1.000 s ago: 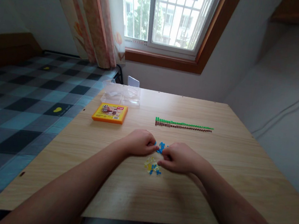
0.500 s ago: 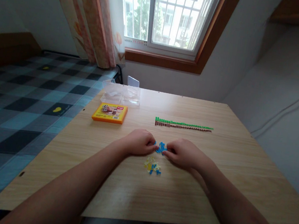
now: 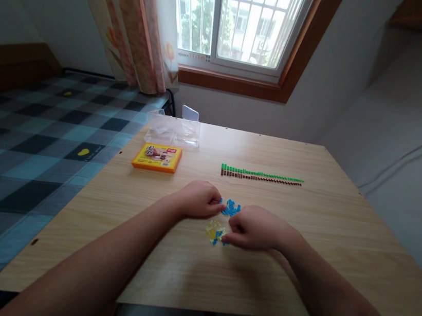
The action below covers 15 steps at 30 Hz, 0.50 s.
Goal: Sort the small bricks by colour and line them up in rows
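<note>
Small blue pieces (image 3: 231, 208) lie in a loose pile in the middle of the wooden table. Closer to me is a second pile of pale yellow pieces (image 3: 211, 229) with a few blue ones mixed in. My left hand (image 3: 202, 200) rests at the left edge of the blue pile, fingers curled; whatever they pinch is too small to make out. My right hand (image 3: 254, 227) is over the right side of the mixed pile, thumb and finger bent close to the blue bits there. Its fingertips partly cover those bits, and what they grip is unclear.
Beyond the hands, a row of green pieces (image 3: 259, 173) runs alongside a row of brown pieces (image 3: 258, 179). A yellow-orange box (image 3: 157, 158) lies at the left, with clear plastic containers (image 3: 173, 131) behind it. A checked bed (image 3: 59, 159) adjoins the table's left side.
My right hand has moved from the blue pile toward me, down to the mixed pile. My left hand stays beside the blue pieces. The view has shifted slightly.
</note>
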{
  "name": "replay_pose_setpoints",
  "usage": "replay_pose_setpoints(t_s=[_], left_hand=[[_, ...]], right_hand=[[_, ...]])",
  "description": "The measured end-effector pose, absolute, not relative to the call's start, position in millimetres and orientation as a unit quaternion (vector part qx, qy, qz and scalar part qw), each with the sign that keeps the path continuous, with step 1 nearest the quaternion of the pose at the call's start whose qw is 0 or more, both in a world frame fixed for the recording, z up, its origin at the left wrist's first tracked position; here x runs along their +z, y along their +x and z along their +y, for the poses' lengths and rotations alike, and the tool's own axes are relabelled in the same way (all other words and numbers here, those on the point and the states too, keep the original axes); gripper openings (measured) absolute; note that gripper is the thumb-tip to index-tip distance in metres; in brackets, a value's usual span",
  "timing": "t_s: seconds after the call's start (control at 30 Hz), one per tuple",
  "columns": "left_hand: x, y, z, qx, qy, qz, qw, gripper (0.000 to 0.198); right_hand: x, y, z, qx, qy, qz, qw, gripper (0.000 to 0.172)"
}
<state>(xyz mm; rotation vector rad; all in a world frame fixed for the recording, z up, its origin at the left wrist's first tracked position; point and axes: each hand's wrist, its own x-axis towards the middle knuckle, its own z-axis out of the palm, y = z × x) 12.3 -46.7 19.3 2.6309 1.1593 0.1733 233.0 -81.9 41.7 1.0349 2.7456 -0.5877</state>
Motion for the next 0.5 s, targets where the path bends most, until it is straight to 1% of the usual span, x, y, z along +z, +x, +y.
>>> replay_pose_setpoints(t_s=[0.27,0.5], left_hand=[[19,12,-46,0.064,0.905,0.398,0.134,0.040],[19,12,-47,0.059,0.906,0.396,0.137,0.038]], right_hand=[[41,240,-79,-0.213,0.333,0.916,0.070,0.038],[46,244,-76,-0.208,0.344,0.914,0.060,0.042]])
